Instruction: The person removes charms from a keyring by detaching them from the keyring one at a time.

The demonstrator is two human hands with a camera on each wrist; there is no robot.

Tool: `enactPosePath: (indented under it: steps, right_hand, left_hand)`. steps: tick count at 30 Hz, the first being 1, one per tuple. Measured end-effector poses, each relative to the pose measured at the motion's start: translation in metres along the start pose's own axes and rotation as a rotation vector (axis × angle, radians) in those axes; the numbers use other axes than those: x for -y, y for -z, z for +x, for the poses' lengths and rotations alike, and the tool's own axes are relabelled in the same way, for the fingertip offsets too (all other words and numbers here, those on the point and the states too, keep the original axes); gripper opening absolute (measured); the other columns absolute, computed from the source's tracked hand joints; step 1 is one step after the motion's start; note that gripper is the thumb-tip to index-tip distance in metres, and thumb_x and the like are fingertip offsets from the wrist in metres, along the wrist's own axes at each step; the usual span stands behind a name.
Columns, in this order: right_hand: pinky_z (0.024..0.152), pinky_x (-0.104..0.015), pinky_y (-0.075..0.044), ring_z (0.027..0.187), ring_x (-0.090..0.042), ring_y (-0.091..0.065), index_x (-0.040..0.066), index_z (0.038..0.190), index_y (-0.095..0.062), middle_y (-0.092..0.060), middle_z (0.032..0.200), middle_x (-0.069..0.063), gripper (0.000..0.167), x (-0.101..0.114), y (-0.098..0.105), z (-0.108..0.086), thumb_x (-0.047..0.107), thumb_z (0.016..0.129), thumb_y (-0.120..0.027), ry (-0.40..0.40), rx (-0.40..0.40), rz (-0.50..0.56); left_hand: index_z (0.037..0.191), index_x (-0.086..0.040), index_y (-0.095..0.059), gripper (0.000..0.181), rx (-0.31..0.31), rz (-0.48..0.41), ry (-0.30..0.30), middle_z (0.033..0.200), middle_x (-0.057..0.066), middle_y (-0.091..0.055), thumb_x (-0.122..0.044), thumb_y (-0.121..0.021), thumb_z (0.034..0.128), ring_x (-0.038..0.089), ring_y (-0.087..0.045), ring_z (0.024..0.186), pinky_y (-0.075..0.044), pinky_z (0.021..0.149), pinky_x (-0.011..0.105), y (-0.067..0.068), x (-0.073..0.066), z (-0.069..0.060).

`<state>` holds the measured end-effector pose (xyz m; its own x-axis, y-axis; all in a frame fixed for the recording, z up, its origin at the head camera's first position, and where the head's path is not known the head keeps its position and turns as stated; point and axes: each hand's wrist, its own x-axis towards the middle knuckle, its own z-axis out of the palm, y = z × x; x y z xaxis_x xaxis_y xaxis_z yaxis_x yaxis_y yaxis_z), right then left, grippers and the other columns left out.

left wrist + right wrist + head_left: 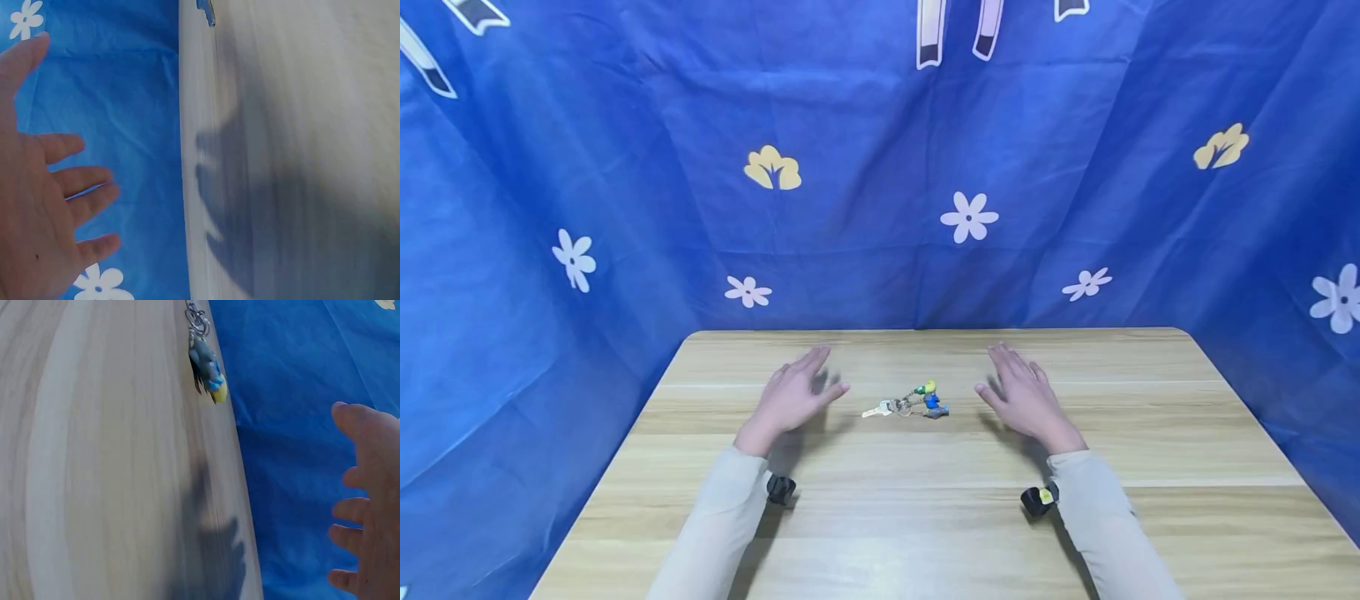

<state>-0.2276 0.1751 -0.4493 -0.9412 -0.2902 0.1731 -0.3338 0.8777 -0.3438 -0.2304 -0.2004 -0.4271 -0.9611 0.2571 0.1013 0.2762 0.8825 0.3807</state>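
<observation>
A bunch of keys [886,407] on a metal ring lies on the wooden table, between my two hands. Attached to it by small chains are colourful charms [932,402] in blue, yellow, green and grey. To the left of the keys, my left hand [793,396] hovers over the table, fingers extended and holding nothing. My right hand [1021,396] is held likewise to the right of the charms, apart from them. In the right wrist view the charms [205,362] and ring show near the table edge; the left wrist view catches only a key tip [207,12].
The light wood table [925,500] ends at a far edge against a blue curtain [865,208] printed with flowers. Curtain also hangs along both sides. A small black wrist camera [781,489] sits on the left sleeve, and another [1037,501] on the right.
</observation>
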Motion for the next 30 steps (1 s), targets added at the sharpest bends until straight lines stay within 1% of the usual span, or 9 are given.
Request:
enactPosePath:
  steps: [2,4,7,10,15,18,24,27,30]
  right_hand:
    - [0.113,-0.063,-0.021,0.143,-0.040,-0.027,0.006,0.152,-0.025,-0.025,0.157,-0.019,0.072,0.003,-0.002,0.003,0.050,0.098,-0.044,0.016,0.018,0.011]
    - [0.112,-0.062,-0.025,0.141,-0.040,-0.031,0.007,0.151,-0.028,-0.030,0.155,-0.019,0.070,0.007,-0.005,0.005,0.049,0.098,-0.045,0.031,0.034,0.024]
    - [0.111,-0.060,-0.028,0.138,-0.040,-0.036,0.008,0.149,-0.033,-0.038,0.151,-0.018,0.066,0.013,-0.009,0.010,0.048,0.098,-0.046,0.053,0.048,0.041]
    - [0.109,-0.059,-0.032,0.134,-0.038,-0.042,0.009,0.145,-0.040,-0.046,0.145,-0.016,0.060,0.018,-0.011,0.013,0.045,0.098,-0.049,0.080,0.035,0.064]
    - [0.105,-0.057,-0.036,0.129,-0.036,-0.048,0.010,0.140,-0.048,-0.053,0.138,-0.014,0.052,0.026,-0.017,0.016,0.040,0.097,-0.052,0.110,0.021,0.105]
    - [0.105,-0.055,-0.036,0.129,-0.034,-0.049,0.010,0.138,-0.050,-0.053,0.139,-0.013,0.050,0.029,-0.021,0.018,0.038,0.097,-0.053,0.114,0.028,0.133]
    - [0.106,-0.054,-0.038,0.125,-0.033,-0.052,0.010,0.137,-0.052,-0.056,0.134,-0.012,0.049,0.035,-0.029,0.021,0.038,0.096,-0.055,0.129,0.064,0.169]
    - [0.105,-0.052,-0.039,0.122,-0.032,-0.054,0.010,0.136,-0.053,-0.058,0.130,-0.011,0.049,0.037,-0.033,0.020,0.039,0.096,-0.055,0.137,0.087,0.167]
    - [0.105,-0.050,-0.040,0.120,-0.031,-0.054,0.011,0.134,-0.054,-0.059,0.127,-0.010,0.049,0.040,-0.037,0.020,0.040,0.096,-0.056,0.143,0.094,0.157]
  left_hand:
    - [0.149,-0.010,-0.034,0.074,0.007,-0.048,-0.009,0.151,0.016,-0.039,-0.055,-0.051,0.0924,0.039,-0.040,0.137,-0.028,0.112,0.058,-0.002,-0.003,0.003]
    - [0.148,-0.013,-0.038,0.071,0.029,-0.112,-0.010,0.148,0.014,-0.044,-0.055,-0.051,0.0926,0.039,-0.044,0.134,-0.032,0.111,0.057,-0.004,-0.006,0.007]
    - [0.147,-0.014,-0.039,0.071,0.082,-0.209,0.000,0.148,0.013,-0.045,-0.057,-0.051,0.0921,0.039,-0.042,0.135,-0.032,0.111,0.057,-0.009,-0.010,0.011]
    - [0.147,-0.013,-0.040,0.074,0.124,-0.302,0.007,0.149,0.012,-0.045,-0.059,-0.053,0.0907,0.038,-0.043,0.135,-0.032,0.110,0.058,-0.015,-0.015,0.016]
    - [0.146,-0.012,-0.041,0.070,0.186,-0.398,-0.004,0.146,0.013,-0.047,-0.051,-0.059,0.0901,0.037,-0.047,0.132,-0.035,0.108,0.057,-0.025,-0.021,0.023]
    - [0.143,-0.011,-0.044,0.067,0.212,-0.431,-0.014,0.144,0.014,-0.050,-0.045,-0.063,0.0892,0.036,-0.048,0.131,-0.038,0.108,0.054,-0.030,-0.025,0.026]
    - [0.137,-0.006,-0.051,0.060,0.225,-0.478,-0.031,0.135,0.016,-0.056,-0.033,-0.069,0.0870,0.034,-0.053,0.124,-0.042,0.105,0.050,-0.038,-0.033,0.033]
    - [0.133,-0.004,-0.054,0.056,0.238,-0.477,-0.035,0.129,0.017,-0.060,-0.028,-0.072,0.0850,0.033,-0.056,0.119,-0.043,0.105,0.048,-0.043,-0.036,0.037]
    - [0.130,-0.004,-0.057,0.055,0.259,-0.454,-0.028,0.126,0.015,-0.062,-0.025,-0.075,0.0819,0.031,-0.058,0.117,-0.043,0.105,0.045,-0.050,-0.038,0.040]
